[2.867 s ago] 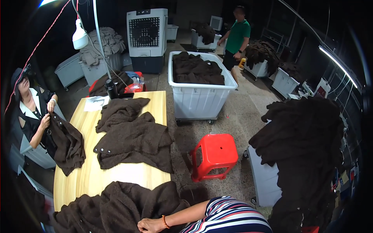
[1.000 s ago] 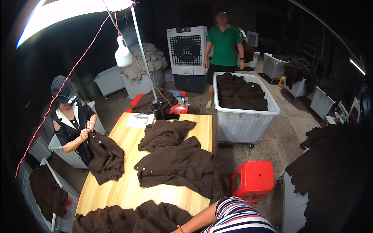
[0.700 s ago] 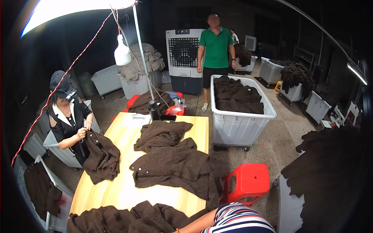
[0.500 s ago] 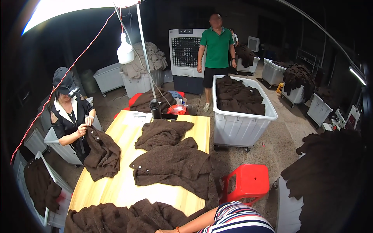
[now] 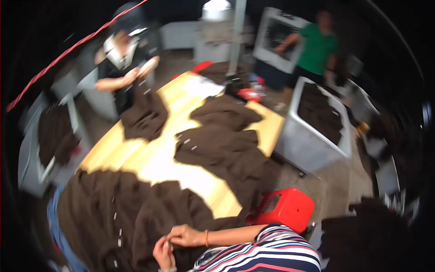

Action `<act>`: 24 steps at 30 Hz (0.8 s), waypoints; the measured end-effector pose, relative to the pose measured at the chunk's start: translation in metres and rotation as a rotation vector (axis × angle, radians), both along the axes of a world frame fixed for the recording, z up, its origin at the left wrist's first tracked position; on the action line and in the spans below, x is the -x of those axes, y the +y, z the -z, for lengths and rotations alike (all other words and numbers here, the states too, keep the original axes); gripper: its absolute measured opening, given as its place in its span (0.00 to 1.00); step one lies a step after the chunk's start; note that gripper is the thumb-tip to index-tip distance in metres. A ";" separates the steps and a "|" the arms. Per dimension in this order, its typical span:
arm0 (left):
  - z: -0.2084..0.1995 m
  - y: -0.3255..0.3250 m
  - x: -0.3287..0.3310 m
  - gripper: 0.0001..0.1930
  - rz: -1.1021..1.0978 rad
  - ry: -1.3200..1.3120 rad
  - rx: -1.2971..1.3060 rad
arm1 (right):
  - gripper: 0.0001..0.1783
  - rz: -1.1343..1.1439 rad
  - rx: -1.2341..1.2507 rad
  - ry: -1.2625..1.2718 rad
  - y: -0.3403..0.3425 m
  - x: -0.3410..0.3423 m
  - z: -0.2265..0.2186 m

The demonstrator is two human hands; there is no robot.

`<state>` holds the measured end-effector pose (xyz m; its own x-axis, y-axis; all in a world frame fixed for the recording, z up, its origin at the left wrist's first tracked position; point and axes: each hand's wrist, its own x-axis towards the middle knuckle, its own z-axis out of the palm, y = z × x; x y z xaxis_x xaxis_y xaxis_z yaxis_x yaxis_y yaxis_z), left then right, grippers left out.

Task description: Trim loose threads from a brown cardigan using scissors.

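Observation:
A dark brown knit cardigan with small white buttons along its edge lies spread over the near side of the table. Over it, at the bottom middle, my left hand and my right hand meet with fingertips pinched together. They close on a small bit of the brown knit; the exact spot is blurred. My right wrist wears an orange band, and its arm comes out of a striped sleeve. Farther off, more brown cardigans lie on the table, with white buttons showing.
Across the pale wooden table, a person in black handles another brown garment. A red stool stands to my right. Beyond it is a wheeled grey bin of brown garments. A person in green stands behind.
My view has tilted down and turned, with blur. Both hands now show, pinched together over the cardigan; before, only part of my right hand did. The person in green has stretched an arm sideways.

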<state>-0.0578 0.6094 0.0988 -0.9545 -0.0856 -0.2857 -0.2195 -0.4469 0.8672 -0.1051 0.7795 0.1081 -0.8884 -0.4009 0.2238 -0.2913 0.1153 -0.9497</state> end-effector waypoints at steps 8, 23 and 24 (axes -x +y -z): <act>0.028 -0.013 -0.008 0.08 0.016 -0.054 -0.214 | 0.07 -0.068 -0.107 -0.069 -0.002 0.009 -0.004; 0.039 -0.031 -0.007 0.10 0.171 0.056 0.820 | 0.08 -0.196 0.067 0.092 -0.007 0.013 0.011; 0.058 -0.040 -0.001 0.10 0.217 0.055 0.833 | 0.08 -0.155 0.082 0.077 -0.006 0.012 0.011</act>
<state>-0.0566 0.5694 0.0406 -0.9846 -0.0613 -0.1639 -0.1749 0.3861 0.9057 -0.1171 0.7733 0.0974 -0.7967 -0.5089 0.3260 -0.3713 -0.0133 -0.9284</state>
